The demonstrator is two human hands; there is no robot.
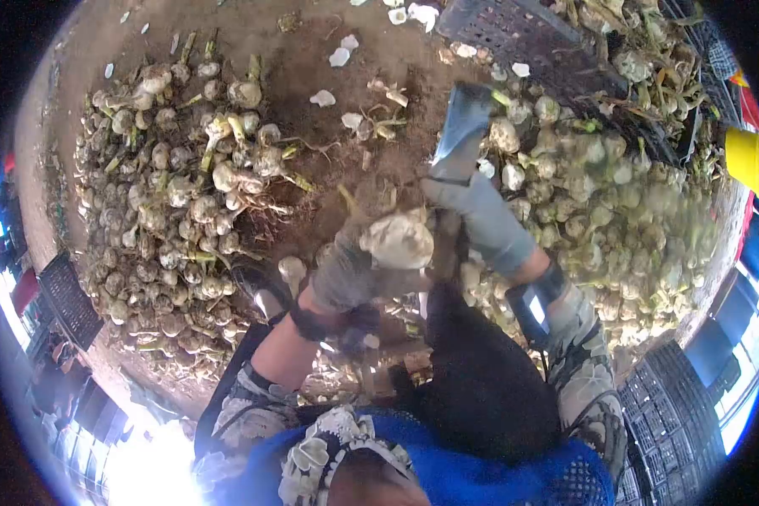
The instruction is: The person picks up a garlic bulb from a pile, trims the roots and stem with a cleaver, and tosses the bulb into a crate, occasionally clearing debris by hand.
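My left hand (343,274), in a grey work glove, is closed around a garlic bulb (399,241), its pale round side turned to the right. To the right of the bulb, my right hand (491,221), also gloved, grips a broad-bladed knife (464,125). The blade points away from me, up and slightly left, apart from the bulb. My right fingers are partly smeared by motion, and the handle is mostly hidden inside them.
Garlic heaps lie on both sides: a left pile (156,198) and a right pile (599,198). A dark plastic crate (514,42) stands at the upper right, stacked crates (670,422) at the lower right. A yellow container (743,164) sits at the far right. White scraps litter the soil.
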